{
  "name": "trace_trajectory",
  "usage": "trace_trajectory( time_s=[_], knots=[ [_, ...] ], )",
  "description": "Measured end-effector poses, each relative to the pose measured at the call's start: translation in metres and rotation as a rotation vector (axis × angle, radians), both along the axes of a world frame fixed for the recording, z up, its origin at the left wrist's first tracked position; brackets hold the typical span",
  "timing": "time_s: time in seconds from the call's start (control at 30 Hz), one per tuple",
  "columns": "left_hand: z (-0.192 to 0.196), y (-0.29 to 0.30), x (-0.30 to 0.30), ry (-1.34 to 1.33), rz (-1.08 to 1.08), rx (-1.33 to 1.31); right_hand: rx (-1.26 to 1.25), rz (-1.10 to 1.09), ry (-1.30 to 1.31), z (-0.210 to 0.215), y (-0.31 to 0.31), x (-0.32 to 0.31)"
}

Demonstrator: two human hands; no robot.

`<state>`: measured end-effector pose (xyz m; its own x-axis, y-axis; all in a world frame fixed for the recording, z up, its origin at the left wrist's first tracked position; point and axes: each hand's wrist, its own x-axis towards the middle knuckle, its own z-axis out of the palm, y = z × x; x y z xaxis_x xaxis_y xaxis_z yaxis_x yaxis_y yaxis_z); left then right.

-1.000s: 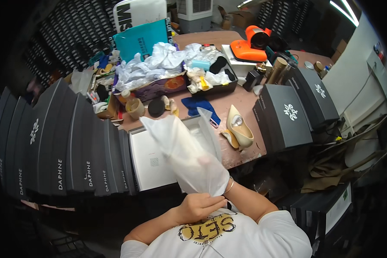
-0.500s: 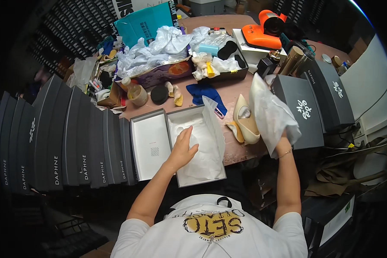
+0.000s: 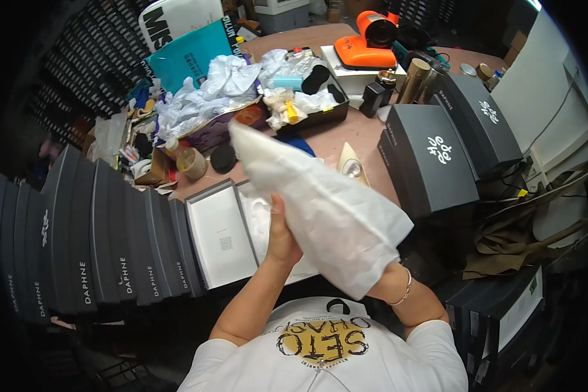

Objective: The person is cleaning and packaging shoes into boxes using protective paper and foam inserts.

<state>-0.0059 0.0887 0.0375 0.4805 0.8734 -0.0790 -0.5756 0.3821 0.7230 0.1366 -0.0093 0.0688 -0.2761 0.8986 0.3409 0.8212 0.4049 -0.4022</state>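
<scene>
I hold a large white fabric bag slanted above an open shoe box on the brown table. My left hand grips the bag's near left edge. My right hand is mostly hidden under the bag's lower right end, with a bracelet showing at the wrist. The box base next to the lid holds white tissue paper. A cream pointed shoe lies on the table just beyond the bag, partly covered by it.
A row of grey shoe boxes stands on edge at my left. Dark boxes lie at the right. Crumpled white paper, a teal bag, an orange device and small jars crowd the table's far side.
The bag has swung from the right, by the shoe, to the middle above the open box. My left hand has left the box's tissue and taken hold of the bag.
</scene>
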Motion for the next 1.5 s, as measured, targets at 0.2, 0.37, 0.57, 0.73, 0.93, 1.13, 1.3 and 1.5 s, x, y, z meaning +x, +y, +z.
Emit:
trace_trajectory(
  time_s=[0.2, 0.37, 0.57, 0.73, 0.93, 1.13, 1.3, 1.5],
  knots=[
    [-0.023, -0.002, -0.077, -0.500, -0.068, -0.286, -0.065, 0.510, 0.081, 0.095, 0.012, -0.029],
    [-0.023, -0.011, -0.093, -0.596, -0.130, -0.361, 0.051, 0.579, 0.149, 0.118, 0.027, -0.056],
    [-0.025, -0.014, -0.100, -0.658, -0.184, -0.427, 0.221, 0.516, 0.215, 0.115, 0.037, -0.049],
    [-0.020, -0.027, -0.112, -0.737, -0.101, -0.496, 0.235, 0.212, 0.683, 0.092, 0.020, -0.024],
    [-0.034, -0.023, -0.126, -0.618, -0.068, -0.380, -0.197, 0.129, 0.596, 0.033, 0.032, -0.034],
    [-0.052, -0.021, -0.120, -0.456, 0.037, -0.235, -0.186, 0.071, 0.922, 0.002, 0.007, -0.032],
    [-0.036, -0.014, -0.100, -0.083, 0.369, -0.011, -0.205, 0.338, 0.591, 0.053, 0.007, -0.049],
    [0.019, -0.011, -0.053, 0.023, 0.150, 0.158, 0.243, 0.063, 0.397, 0.016, 0.033, -0.045]
  ],
)
